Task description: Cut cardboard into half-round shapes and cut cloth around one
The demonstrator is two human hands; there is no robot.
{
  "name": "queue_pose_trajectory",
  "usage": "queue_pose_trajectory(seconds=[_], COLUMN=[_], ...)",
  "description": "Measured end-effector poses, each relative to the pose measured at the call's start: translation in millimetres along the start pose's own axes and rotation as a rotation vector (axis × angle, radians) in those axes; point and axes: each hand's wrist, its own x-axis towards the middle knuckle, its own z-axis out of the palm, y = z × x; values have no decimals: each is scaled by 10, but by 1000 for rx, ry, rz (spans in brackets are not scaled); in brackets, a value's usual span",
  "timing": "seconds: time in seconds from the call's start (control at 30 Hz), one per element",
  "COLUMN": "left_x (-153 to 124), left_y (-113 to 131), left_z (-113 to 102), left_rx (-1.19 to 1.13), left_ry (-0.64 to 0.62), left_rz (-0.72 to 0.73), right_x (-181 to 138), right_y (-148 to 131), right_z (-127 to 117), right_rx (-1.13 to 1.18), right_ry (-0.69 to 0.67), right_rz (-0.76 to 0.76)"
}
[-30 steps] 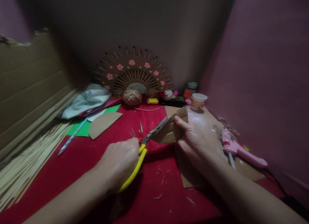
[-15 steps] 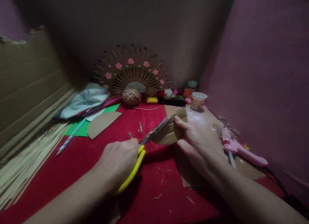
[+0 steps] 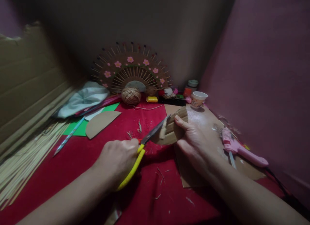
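Left grip (image 3: pixel 118 160) around scissors (image 3: pixel 148 139), cardboard (image 3: pixel 169 138) ahead

The worktop cloth (image 3: pixel 79 160) runs deep red on my feed. The scissors (image 3: pixel 141 149) show yellow handles and dull grey blades against a plain brown cardboard piece (image 3: pixel 173 131). Behind them I make out a brown fan (image 3: pixel 130 68) dotted with pink flowers, its stick tips dark, possibly red and black in this dim light. A tan twine ball (image 3: pixel 131 96), a green paper sheet (image 3: pixel 82 129), a pink glue gun (image 3: pixel 238 150), a white cup (image 3: pixel 198 99) and pale straw-coloured sticks (image 3: pixel 24 160) ring the scene. The wall (image 3: pixel 261 73) reads mauve.
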Motion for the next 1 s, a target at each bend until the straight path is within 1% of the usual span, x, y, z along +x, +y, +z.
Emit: queue_pose_trajectory(seconds=[0.1, 0.2, 0.33, 0.43, 0.5, 0.6, 0.77, 1.0], left_x=[33, 51, 41, 12, -10, -31, -22, -45], left_y=[-54, -140, -252, -279, -252, -157, -32, -19], left_z=[-10, -26, -8, 12, 8, -23, -56, -39], left_rx=[-23, -136, -262, -275, -283, -274, -196, -147], left_ry=[-10, 4, 66, 74, 34, -9, -4, -26], left_rz=[-14, -36, -70, -18, -1, -33, -62, -45], right_x=[4, 21, 76, 112, 118, 96, 14, -46], right_y=[20, 31, 23, 20, 20, 21, 30, 66], right_z=[25, 47, 9, -49, -72, -67, 15, 46], right_rx=[-14, -15, 1, -4, -11, -26, -48, -70], right_ry=[-2, 14, 4, -14, -45, -92, -123, -131], right_rz=[4, -23, -61, -87, -104, -134, -174, -176])
